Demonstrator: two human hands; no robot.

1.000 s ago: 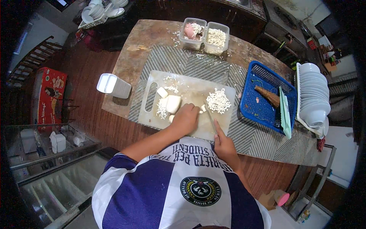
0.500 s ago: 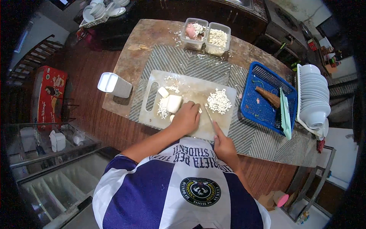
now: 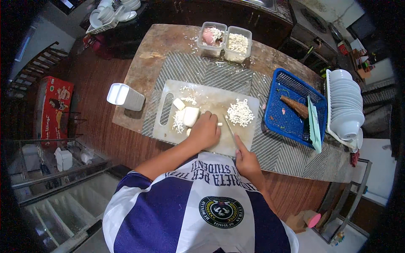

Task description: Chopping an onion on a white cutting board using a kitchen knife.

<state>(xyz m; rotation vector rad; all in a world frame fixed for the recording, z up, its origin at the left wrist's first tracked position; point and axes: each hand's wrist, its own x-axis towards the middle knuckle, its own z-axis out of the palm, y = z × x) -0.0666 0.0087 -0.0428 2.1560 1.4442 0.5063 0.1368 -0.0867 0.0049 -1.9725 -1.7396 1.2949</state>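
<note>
A white cutting board (image 3: 172, 126) lies in front of me. My left hand (image 3: 205, 131) is closed over white vegetable sticks, whose pale ends (image 3: 219, 124) stick out past the fingers on the right; the rest is hidden beneath the hand. My right hand (image 3: 248, 162) grips a knife (image 3: 230, 128), its blade pointing away over the board, just right of those ends. Beyond the blade sits a heap of small white dice (image 3: 240, 113). Left of my left hand are a large peeled white vegetable chunk (image 3: 191, 117), a smaller piece (image 3: 179, 104) and chopped bits (image 3: 179, 121).
Two clear tubs stand at the table's far side, one with pinkish meat and white shreds (image 3: 212, 37), one with white dice (image 3: 238, 43). A stack of white containers (image 3: 126, 98) is at left. At right are a blue basket (image 3: 272, 101) with a brown root (image 3: 294, 106), and a rack of white bowls (image 3: 346, 101).
The knife blade has shifted slightly left, toward the stick ends. My left hand stays in nearly the same place. The whole view has tilted a little.
</note>
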